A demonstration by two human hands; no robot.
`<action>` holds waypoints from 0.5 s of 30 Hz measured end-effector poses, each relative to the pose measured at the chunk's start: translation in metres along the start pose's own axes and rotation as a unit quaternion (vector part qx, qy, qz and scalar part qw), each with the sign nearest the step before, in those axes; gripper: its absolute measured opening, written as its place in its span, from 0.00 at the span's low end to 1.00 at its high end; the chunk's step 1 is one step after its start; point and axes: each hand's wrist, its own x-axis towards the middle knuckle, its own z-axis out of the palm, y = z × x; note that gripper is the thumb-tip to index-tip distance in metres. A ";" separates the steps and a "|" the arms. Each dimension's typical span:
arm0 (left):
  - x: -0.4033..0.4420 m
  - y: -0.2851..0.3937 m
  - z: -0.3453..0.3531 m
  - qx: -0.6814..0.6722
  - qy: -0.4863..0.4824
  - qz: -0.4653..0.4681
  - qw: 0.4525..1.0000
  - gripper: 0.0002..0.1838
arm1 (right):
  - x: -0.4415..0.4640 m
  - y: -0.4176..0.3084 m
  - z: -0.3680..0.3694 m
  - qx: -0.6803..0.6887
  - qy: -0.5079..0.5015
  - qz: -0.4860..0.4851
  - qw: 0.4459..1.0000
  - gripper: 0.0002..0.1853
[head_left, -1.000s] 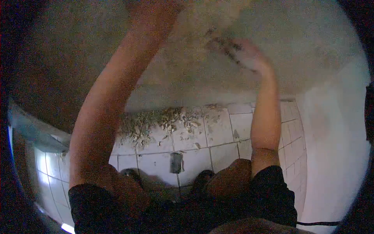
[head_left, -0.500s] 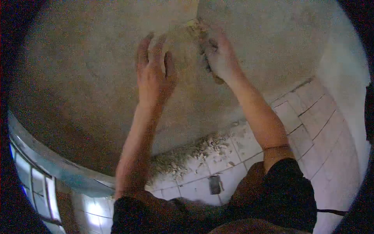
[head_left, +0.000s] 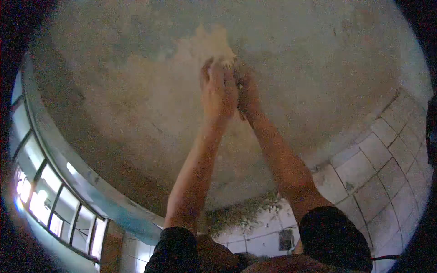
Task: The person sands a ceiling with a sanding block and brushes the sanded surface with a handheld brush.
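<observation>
Both of my hands are raised together against a patchy, bare-plaster wall surface (head_left: 150, 95). My right hand (head_left: 249, 93) is closed round the handle of a scraper (head_left: 237, 77); its dark shape is blurred and partly covered by my fingers. My left hand (head_left: 218, 93) lies right beside it, fingers curled and pressed at the scraper's upper end. Pale, crumbly bits (head_left: 229, 62) show at the tool's top edge. Directly above the hands, a lighter cream patch (head_left: 211, 43) stands out from the greyer surface around it.
Below, flakes and crumbs (head_left: 243, 216) lie along the foot of the wall on white tiles (head_left: 359, 170). A small dark square (head_left: 286, 239) is among the tiles. To the left are a barred window (head_left: 54, 191) and a bluish ledge (head_left: 132, 220).
My left hand, open and apart before, has moved right to the scraper and curled at it. My right hand still holds the scraper. The view has shifted, showing more window and the cream patch.
</observation>
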 end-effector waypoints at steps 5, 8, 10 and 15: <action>-0.005 0.003 0.000 0.016 -0.071 0.012 0.997 0.16 | 0.004 0.026 -0.015 -0.149 -0.041 -0.029 0.988 0.28; -0.003 0.004 0.008 -0.010 -0.179 -0.055 0.982 0.14 | 0.018 0.052 -0.032 -0.669 -0.074 -0.201 0.712 0.25; -0.013 0.006 0.007 0.076 -0.090 0.122 0.985 0.13 | 0.025 0.057 -0.033 -0.198 -0.130 -0.015 0.972 0.22; -0.030 0.005 -0.038 0.117 -0.167 0.040 0.978 0.13 | -0.013 -0.015 0.017 -0.375 -0.018 -0.210 0.903 0.21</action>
